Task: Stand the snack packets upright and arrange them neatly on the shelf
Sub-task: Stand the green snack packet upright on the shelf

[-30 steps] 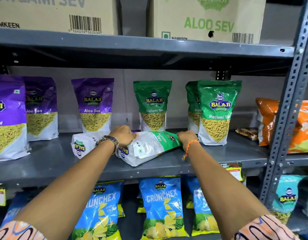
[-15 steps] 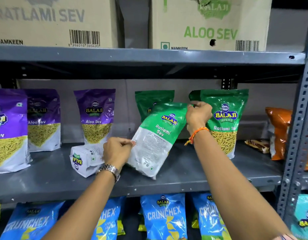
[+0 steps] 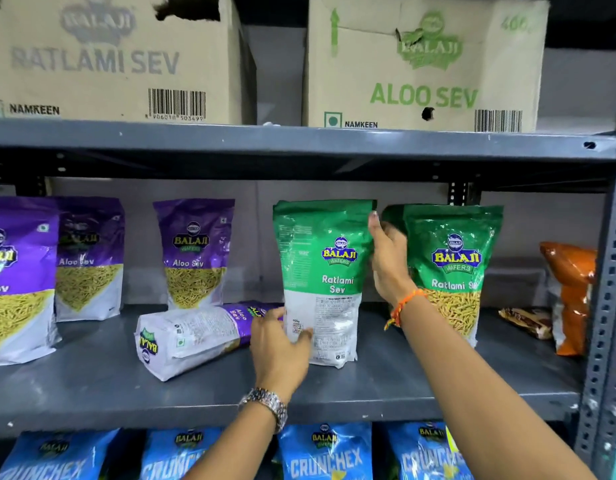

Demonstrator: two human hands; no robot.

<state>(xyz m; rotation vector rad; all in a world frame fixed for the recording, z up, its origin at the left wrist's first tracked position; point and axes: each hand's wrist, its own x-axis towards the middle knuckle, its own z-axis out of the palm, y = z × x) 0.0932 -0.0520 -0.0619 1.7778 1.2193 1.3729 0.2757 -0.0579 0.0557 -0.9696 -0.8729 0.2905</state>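
Note:
A green Ratlami Sev packet point(image 3: 329, 271) stands upright on the grey shelf point(image 3: 92, 379), its back side facing me. My left hand point(image 3: 278, 348) grips its lower left corner and my right hand point(image 3: 386, 258) holds its upper right edge. A purple Aloo Sev packet point(image 3: 192, 336) lies flat on the shelf just left of my left hand. To the right stands another green Ratlami Sev packet point(image 3: 455, 268). Three purple Aloo Sev packets stand at the left: point(image 3: 15, 278), point(image 3: 88, 258), point(image 3: 194, 252).
An orange packet point(image 3: 573, 292) and a small brown packet point(image 3: 526, 322) sit at the shelf's right end, by the perforated steel upright point(image 3: 607, 306). Cardboard boxes point(image 3: 420, 64) fill the shelf above. Blue Crunchex packets point(image 3: 325, 452) stand on the shelf below.
The green Ratlami Sev packet went from lying flat to tilted to upright on the shelf. My right hand rose with its top edge; my left hand moved to its lower corner.

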